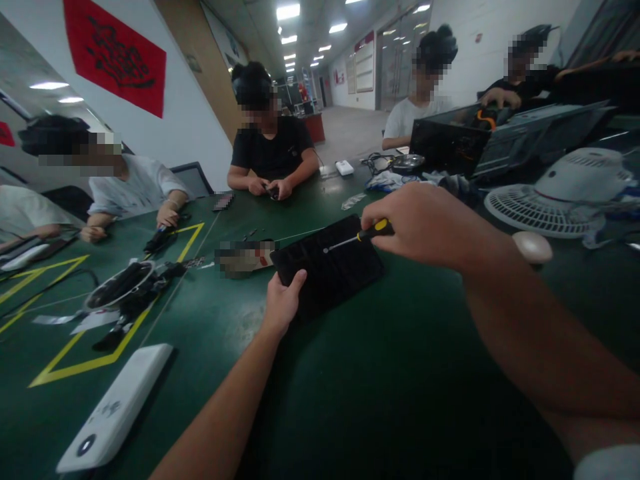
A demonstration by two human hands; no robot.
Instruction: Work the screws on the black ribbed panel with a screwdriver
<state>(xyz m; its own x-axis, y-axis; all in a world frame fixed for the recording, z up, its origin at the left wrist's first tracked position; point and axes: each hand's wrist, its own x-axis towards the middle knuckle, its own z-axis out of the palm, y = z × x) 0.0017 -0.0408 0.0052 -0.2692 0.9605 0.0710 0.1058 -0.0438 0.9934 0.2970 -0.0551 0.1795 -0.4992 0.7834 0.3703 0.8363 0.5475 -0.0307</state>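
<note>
My left hand (284, 301) is closed on the lower left edge of a flat black panel (345, 280), its thumb lying on top. The panel looks like a tablet, though its dark surface shows little detail. In my right hand (410, 223) is a screwdriver (376, 230) with a yellow and black handle, its shaft slanting down to the left over the panel. A small pale round spot shows at the screwdriver's tip; I cannot tell what it is, or whether the tip touches the panel.
Beyond the panel lies a partly blurred box (257, 257). A white oblong device (117, 407) rests at front left, near a coil of black cables (125, 287). On the right are a white fan (575, 190), a pale mouse (532, 247) and an open metal case (540, 133). Several people sit around.
</note>
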